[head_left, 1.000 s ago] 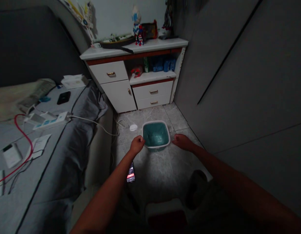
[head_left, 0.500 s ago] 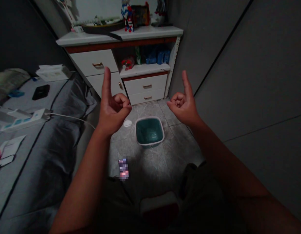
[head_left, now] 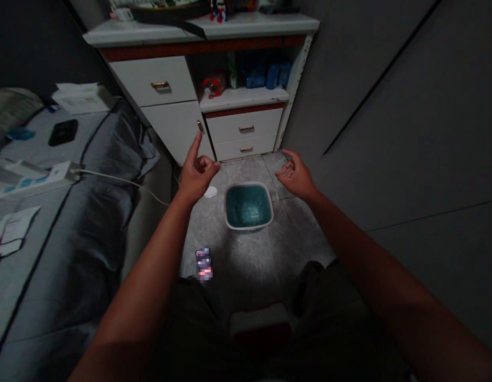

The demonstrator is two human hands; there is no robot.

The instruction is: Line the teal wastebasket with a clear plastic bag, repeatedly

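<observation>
The floor [head_left: 265, 252] is grey, marbled tile with thin joint lines, dim toward the wearer. On it sits a teal basin [head_left: 249, 228] with a pale rim, upright. A phone [head_left: 204, 264], its lit screen pixelated, lies nearer the wearer and left of the basin; a flat white disc [head_left: 210, 192] lies just left of it. A white cabinet [head_left: 170, 124] stands at the far end.

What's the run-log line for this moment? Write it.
left hand: index finger extended, empty | right hand: index finger extended, empty | teal basin: on floor | white cabinet: beyond teal basin
</observation>
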